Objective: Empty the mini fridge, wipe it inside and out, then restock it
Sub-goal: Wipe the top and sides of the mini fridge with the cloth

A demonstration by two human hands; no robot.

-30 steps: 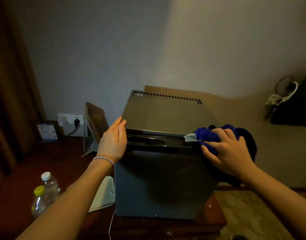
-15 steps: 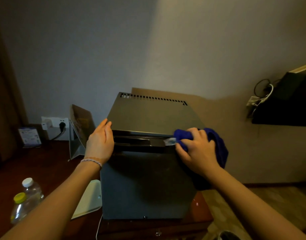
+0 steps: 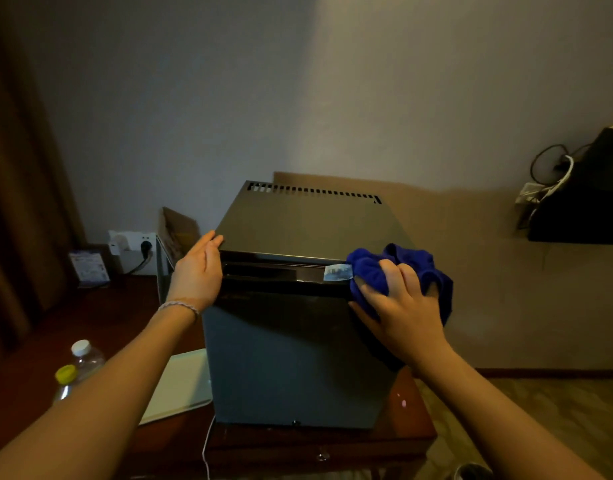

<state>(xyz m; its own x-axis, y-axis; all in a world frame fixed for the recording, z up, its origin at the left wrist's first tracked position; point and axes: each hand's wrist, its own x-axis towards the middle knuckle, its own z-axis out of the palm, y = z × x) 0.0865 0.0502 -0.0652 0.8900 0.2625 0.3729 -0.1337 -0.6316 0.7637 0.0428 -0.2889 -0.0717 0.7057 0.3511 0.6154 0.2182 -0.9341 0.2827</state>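
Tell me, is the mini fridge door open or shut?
Shut: the mini fridge door sits flush under the top, no interior showing.

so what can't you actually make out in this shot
Head view only:
- mini fridge interior: its door is shut.
- Bottles: lower parts behind the left forearm.
- Small card by the wall: print too small and dim.
- Blue cloth: partly under the right hand.

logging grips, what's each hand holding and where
Right hand grips the bunched blue cloth against the mini fridge front's upper right corner. Left hand holds nothing.
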